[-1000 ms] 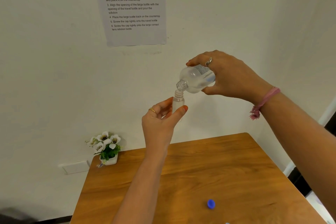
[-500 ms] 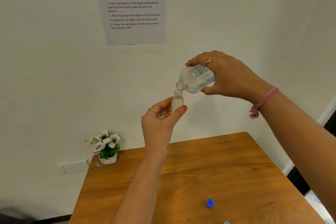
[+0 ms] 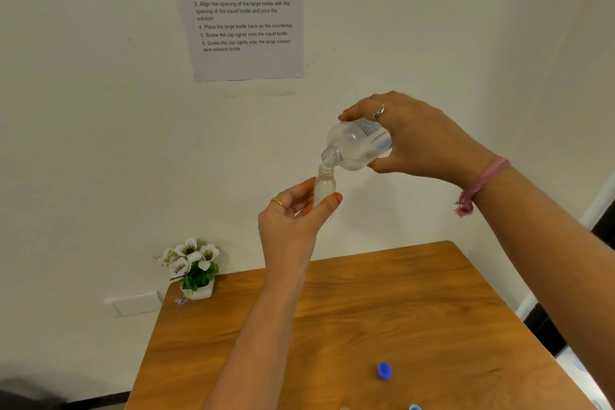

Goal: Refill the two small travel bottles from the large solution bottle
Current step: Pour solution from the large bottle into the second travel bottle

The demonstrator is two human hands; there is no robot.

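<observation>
My right hand grips the large clear solution bottle, tipped on its side with its open neck pointing left and down. Directly below that neck is the open mouth of a small clear travel bottle, held upright between thumb and fingers of my left hand. Both bottles are held in the air above the wooden table. A blue cap lies on the table near the front. Another blue object peeks in at the bottom edge. I see no second travel bottle.
A small pot of white flowers stands at the table's back left corner against the white wall. A printed instruction sheet hangs on the wall above. A wall socket plate sits left of the table.
Both hands and bottles hold nearly the same pose; the view has shifted slightly, bringing a second blue object into sight at the bottom edge.
</observation>
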